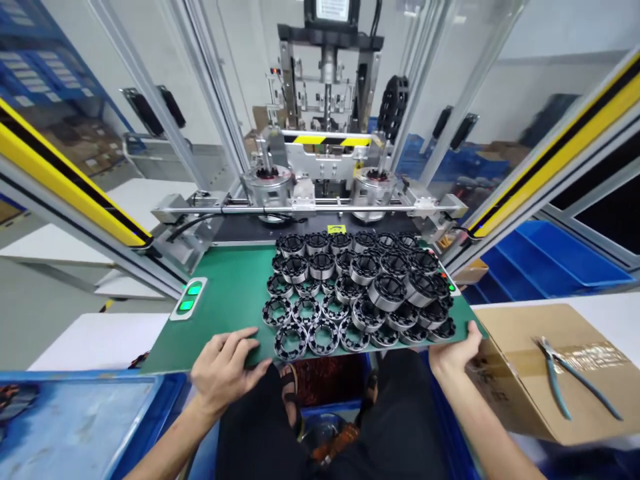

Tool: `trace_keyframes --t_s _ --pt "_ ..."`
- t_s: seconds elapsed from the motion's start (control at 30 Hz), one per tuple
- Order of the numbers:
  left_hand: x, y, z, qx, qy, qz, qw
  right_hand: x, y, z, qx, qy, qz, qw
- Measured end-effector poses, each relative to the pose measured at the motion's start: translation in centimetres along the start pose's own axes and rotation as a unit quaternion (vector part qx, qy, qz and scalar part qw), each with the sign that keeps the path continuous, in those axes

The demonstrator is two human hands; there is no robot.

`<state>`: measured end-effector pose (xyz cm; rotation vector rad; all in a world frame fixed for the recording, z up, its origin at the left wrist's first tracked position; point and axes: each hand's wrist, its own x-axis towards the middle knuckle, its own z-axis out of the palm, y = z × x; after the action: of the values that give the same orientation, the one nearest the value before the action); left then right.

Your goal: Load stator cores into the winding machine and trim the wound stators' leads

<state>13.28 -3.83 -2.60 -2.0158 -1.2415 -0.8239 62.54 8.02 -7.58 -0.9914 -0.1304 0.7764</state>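
Several rows of motor stator cores [323, 337], metal rings with black slotted inserts, stand on the green work surface [225, 273]. Toward the right some are stacked on others. My left hand [227, 367] lies at the front edge of the surface, left of the nearest row. Its fingers are loosely bent, the thumb is apart, and nothing is in it. At the front right corner is my right hand [457, 353], close to the nearest cores. Its thumb is stretched up and apart; the other fingers are mostly hidden at the edge, and I see nothing held.
A machine with two round metal fixtures [270, 190] stands behind the surface. Pliers [555, 373] lie on a cardboard box [590, 333] at right. A lit green switch panel [189, 298] is at left. Blue trays [90, 420] flank my legs; yellow-striped posts [560, 143] rise on both sides.
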Motion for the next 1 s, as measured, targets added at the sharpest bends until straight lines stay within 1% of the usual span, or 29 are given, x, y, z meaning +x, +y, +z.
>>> trace_keyframes --t_s 0.1,0.23,0.37,0.6,0.77,0.93,1.0 --pt "-0.2 0.2 -0.1 -0.005 0.006 0.000 1.000 0.5 -0.2 -0.9 -0.021 0.024 -0.013 0.999" --pt "-0.6 0.3 -0.3 -0.013 0.006 0.001 1.000 1.2 -0.5 -1.6 -0.031 0.014 0.000 0.999" --pt "-1.0 0.4 -0.3 -0.024 0.003 -0.001 1.000 1.7 -0.6 -2.0 -0.018 0.023 0.023 0.999" --pt "-1.4 0.6 -0.2 -0.036 0.001 -0.009 0.999 2.2 -0.9 -1.9 0.003 0.034 0.032 0.999" --pt "-1.2 0.8 -0.3 -0.035 0.002 -0.014 0.999 2.3 -1.1 -1.6 0.014 0.033 0.020 0.999" --pt "-0.7 0.9 -0.5 -0.038 0.008 -0.015 0.999 2.6 -1.1 -1.6 0.026 0.054 0.052 0.997" --pt "-0.6 0.9 -0.6 -0.038 0.004 -0.013 0.999 2.9 -1.0 -1.8 0.027 0.039 0.048 0.998"
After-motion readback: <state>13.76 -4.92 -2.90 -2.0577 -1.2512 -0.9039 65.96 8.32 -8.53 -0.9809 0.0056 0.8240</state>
